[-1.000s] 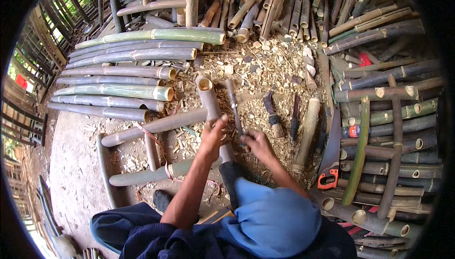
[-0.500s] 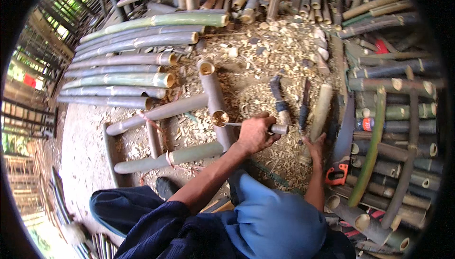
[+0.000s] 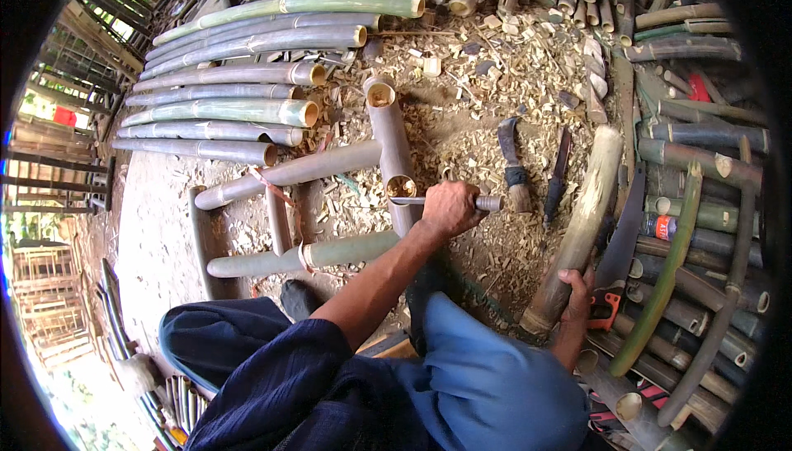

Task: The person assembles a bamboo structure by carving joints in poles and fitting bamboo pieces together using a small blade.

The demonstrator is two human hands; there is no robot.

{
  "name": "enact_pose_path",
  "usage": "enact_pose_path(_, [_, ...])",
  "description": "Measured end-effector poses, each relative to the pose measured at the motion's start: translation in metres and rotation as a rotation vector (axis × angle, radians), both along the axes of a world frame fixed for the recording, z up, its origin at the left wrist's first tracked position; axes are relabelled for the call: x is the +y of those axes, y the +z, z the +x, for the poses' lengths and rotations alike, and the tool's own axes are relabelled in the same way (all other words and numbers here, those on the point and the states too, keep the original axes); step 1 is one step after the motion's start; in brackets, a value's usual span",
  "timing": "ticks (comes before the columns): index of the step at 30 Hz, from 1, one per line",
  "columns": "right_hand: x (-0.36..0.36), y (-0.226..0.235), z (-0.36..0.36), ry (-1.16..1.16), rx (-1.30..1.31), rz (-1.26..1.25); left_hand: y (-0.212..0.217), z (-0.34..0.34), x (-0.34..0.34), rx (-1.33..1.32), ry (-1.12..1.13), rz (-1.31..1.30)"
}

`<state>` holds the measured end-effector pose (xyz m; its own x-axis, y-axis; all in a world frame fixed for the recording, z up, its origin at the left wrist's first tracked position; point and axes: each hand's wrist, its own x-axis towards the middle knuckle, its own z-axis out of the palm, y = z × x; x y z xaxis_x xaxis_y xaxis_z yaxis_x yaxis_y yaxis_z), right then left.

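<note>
At left, your bamboo frame [image 3: 200, 245] lies on the ground [image 3: 157, 224], two rails [image 3: 330, 164] already meeting its post [image 3: 390, 131]; two openings [image 3: 401, 189] show there, neither filled, the nearer seemingly unfinished; your left hand [image 3: 450, 208] grips a chisel [image 3: 490, 203], tip at that opening; your right hand [image 3: 577, 293] clasps a thick bamboo length [image 3: 577, 224]; farther right, a bottle [image 3: 652, 225] wears a red label [image 3: 665, 227] with pale lettering.

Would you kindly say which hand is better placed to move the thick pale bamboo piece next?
Probably the right hand: it grips the bamboo piece, while the left hand holds the chisel.
</note>
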<state>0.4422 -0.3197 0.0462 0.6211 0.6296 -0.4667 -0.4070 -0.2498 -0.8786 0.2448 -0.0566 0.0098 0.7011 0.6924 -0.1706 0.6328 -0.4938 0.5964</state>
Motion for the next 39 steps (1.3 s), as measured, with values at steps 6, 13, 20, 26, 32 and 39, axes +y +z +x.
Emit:
enact_pose_path(6, [0.042,0.031,-0.066,-0.065,-0.466,-0.047,0.003,-0.005,0.010,-0.118,0.053,0.011])
enact_pose_path(13, [0.074,0.071,-0.089,0.557,-0.768,-0.210,0.001,-0.044,0.009,-0.263,-0.044,0.080])
enact_pose_path(20, [0.062,0.056,-0.114,0.306,-0.667,0.028,0.005,-0.045,-0.001,-0.380,-0.034,0.068])
enact_pose_path(26, [0.094,0.069,-0.126,0.582,-0.631,-0.126,0.010,-0.069,0.013,-0.245,0.056,0.009])
enact_pose_path(32, [0.075,0.073,-0.110,0.295,-0.118,-0.055,0.027,0.002,0.125,-0.499,-0.085,-0.575])
enact_pose_path(39, [0.108,0.073,-0.071,0.194,-0.380,-0.037,-0.027,0.011,0.145,-0.397,-0.244,-0.611])
